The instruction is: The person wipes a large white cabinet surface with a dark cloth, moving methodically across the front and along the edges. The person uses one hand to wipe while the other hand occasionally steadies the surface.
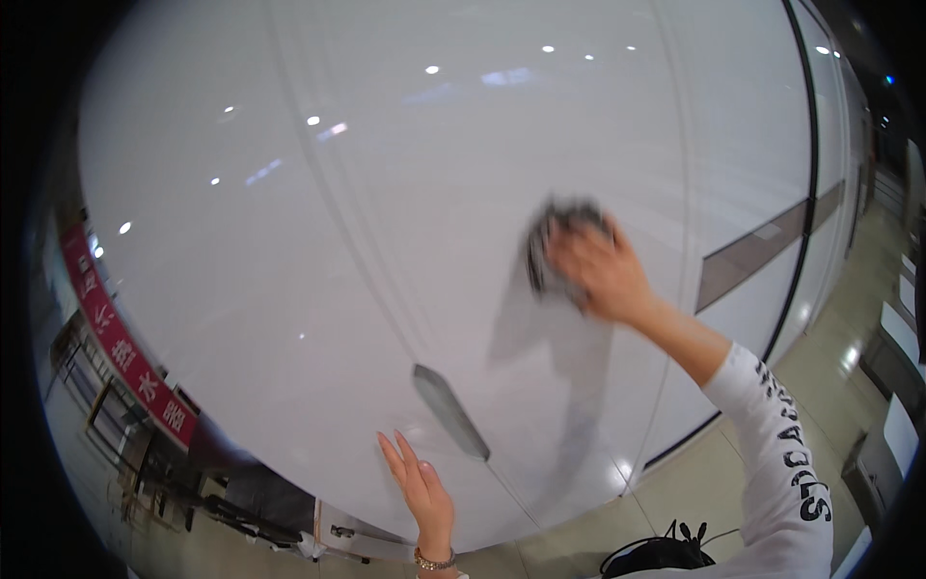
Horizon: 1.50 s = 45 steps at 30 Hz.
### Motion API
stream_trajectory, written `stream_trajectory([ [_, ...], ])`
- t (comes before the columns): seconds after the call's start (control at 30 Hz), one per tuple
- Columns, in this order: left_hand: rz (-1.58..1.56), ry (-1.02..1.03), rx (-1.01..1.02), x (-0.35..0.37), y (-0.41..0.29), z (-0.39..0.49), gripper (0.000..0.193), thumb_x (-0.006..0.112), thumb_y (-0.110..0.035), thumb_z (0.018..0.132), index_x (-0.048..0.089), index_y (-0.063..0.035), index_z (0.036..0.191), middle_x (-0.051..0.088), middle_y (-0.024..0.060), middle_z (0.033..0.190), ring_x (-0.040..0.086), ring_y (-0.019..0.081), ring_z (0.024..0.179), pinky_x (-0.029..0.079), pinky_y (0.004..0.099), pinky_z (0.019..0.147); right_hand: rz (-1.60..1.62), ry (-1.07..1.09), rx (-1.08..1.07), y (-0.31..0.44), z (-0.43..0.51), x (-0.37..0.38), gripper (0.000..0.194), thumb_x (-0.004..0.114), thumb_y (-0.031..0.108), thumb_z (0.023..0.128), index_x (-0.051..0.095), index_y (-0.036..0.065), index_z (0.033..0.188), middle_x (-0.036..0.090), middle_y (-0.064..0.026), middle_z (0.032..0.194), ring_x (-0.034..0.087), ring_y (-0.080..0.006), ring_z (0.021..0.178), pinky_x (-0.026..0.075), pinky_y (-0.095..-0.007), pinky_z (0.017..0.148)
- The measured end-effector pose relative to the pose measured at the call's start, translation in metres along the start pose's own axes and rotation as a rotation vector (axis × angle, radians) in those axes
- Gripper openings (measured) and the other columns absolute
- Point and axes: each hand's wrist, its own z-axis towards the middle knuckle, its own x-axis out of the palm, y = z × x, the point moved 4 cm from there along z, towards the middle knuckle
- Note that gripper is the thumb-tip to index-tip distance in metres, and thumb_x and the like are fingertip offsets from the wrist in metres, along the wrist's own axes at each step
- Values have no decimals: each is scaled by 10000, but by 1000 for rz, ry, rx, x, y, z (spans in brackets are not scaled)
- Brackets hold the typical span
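Glossy white cabinet doors (434, 217) fill most of the view, with ceiling lights mirrored in them. Spread over a dark grey, patterned cloth (539, 253), my right hand (604, 271) holds it flat against the white surface; both are blurred. Lower down, my left hand (423, 488) is raised with its fingers extended and nothing in it. Whether it touches the door, I cannot tell. Up and to the right of those fingers is a long grey door handle (450, 412) with pointed ends, set along a seam between panels.
Beyond the right side, a brown band (756, 250) crosses a black-edged white panel. Tiled floor (694, 463) runs below. A red banner (130, 344) bearing writing stands at the left, near dark-framed furniture (137, 441). A black bag with cables (662, 554) shows at the bottom.
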Motion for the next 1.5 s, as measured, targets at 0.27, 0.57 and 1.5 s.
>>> stream_trajectory([
  [0.27, -25, -29, 178, 69, -77, 11, 547, 261, -274, 1017, 181, 26, 1468, 42, 213, 1552, 82, 376, 1432, 135, 469, 1139, 151, -129, 235, -12, -78, 33, 554, 595, 237, 785, 490, 218, 1329, 466, -62, 1405, 445, -264, 1252, 306, -502, 1032],
  [0.57, 196, 108, 369, 186, -163, 35, 565, 335, -206, 978, 184, 36, 1464, 64, 254, 1539, 82, 410, 1424, 116, 496, 1135, 491, 238, -539, 1, -340, 101, 514, 405, 138, 865, 461, 207, 1371, 483, 50, 1373, 438, -74, 1260, 244, -336, 1143],
  [1.5, 834, -81, 465, 245, -209, 62, 540, 566, -334, 895, 442, -56, 1341, 412, 214, 1368, 363, 350, 1284, 262, 520, 1057, 148, -337, 94, -243, -222, -29, 382, 554, 87, 776, 626, 106, 1152, 592, 5, 1235, 568, -152, 988, 429, -297, 855],
])
